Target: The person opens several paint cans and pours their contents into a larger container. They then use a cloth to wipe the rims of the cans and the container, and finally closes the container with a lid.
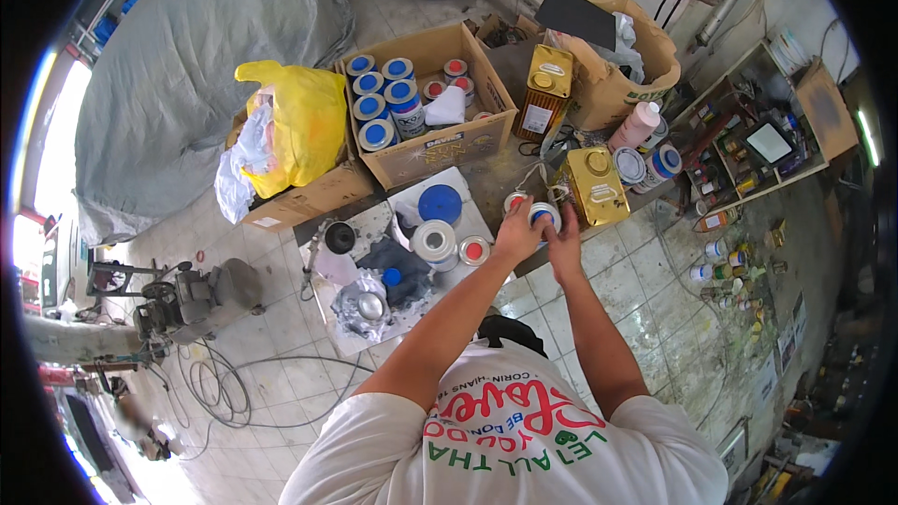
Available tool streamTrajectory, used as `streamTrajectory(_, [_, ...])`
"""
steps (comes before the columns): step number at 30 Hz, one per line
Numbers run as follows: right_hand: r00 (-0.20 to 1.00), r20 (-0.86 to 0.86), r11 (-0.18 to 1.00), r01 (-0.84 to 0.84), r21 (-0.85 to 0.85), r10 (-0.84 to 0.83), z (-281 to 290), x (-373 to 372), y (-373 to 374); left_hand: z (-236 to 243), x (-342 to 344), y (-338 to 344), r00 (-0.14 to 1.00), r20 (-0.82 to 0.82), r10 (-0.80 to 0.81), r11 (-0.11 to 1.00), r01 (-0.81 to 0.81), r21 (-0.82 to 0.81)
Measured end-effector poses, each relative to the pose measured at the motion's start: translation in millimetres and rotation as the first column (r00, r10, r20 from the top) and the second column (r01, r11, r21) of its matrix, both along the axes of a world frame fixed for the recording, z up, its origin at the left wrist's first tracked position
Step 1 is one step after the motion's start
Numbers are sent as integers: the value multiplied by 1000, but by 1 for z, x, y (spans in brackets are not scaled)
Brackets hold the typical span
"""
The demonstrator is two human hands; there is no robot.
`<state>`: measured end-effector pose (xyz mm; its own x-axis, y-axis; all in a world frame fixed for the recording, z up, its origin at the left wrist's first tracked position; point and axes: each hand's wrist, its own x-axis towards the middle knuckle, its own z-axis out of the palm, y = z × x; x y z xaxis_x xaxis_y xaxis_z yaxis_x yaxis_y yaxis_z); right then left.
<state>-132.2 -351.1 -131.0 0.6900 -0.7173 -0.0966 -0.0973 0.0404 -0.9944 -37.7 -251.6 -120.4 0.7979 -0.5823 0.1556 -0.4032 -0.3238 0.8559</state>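
Note:
My left hand [517,234] and my right hand [563,252] are closed around a can with a blue cap [543,215] at the bench's front, right of centre. A red-capped can [514,199] sits just behind my left fingers, partly hidden. A gold rectangular tin [601,189] stands just right of my hands. To the left, a white board [327,318] holds a blue lid [440,204], a round silver can [433,243], a red-capped can [474,251], a black cup [340,237] and a crumpled foil-lined dish [355,316].
Behind are a cardboard box [440,150] of several cans, a yellow bag [309,131], another gold tin [547,79], a paper bag [645,75] and a pink bottle [634,131]. A grey-covered object [187,84], compressor [196,299] with hose, and shelf unit [814,154] surround the bench.

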Motion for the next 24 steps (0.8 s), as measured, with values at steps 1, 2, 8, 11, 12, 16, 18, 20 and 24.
streamTrajectory(1, [999, -26, 965, -28, 262, 36, 4, -1, 2, -2, -2, -3, 996, -92, 19, 1000, -20, -6])
streamTrajectory(2, [981, -140, 929, -76, 362, 134, 22, -5, 1, 1, -3, -2, 983, -181, 37, 999, -40, -11])
streamTrajectory(8, [977, -127, 958, -135, 254, 171, 19, -7, -6, 10, -3, 0, 976, -201, 81, 992, -99, -82])
streamTrajectory(11, [979, -156, 978, -102, 184, 131, 18, 0, -4, 5, -7, -9, 980, -139, 145, 983, -159, -92])
streamTrajectory(12, [980, -165, 983, -82, 165, 109, 19, 0, -2, 6, -5, -8, 980, -144, 135, 987, -146, -63])
streamTrajectory(16, [992, -71, 980, -90, 178, 104, 17, -6, -1, 19, -9, -2, 946, -256, 199, 979, -184, 83])
streamTrajectory(18, [998, 56, 970, -41, 241, 28, -1, -23, 13, 26, -16, 14, 953, -151, 262, 965, -264, 8])
streamTrajectory(20, [967, -124, 887, 255, 384, -224, -20, -51, 41, 15, -42, 52, 931, 138, 339, 922, -300, -243])
streamTrajectory(24, [951, -284, 926, -210, -313, 120, -104, -96, 100, 36, -73, 170, 954, -282, -102, 995, 104, -8])
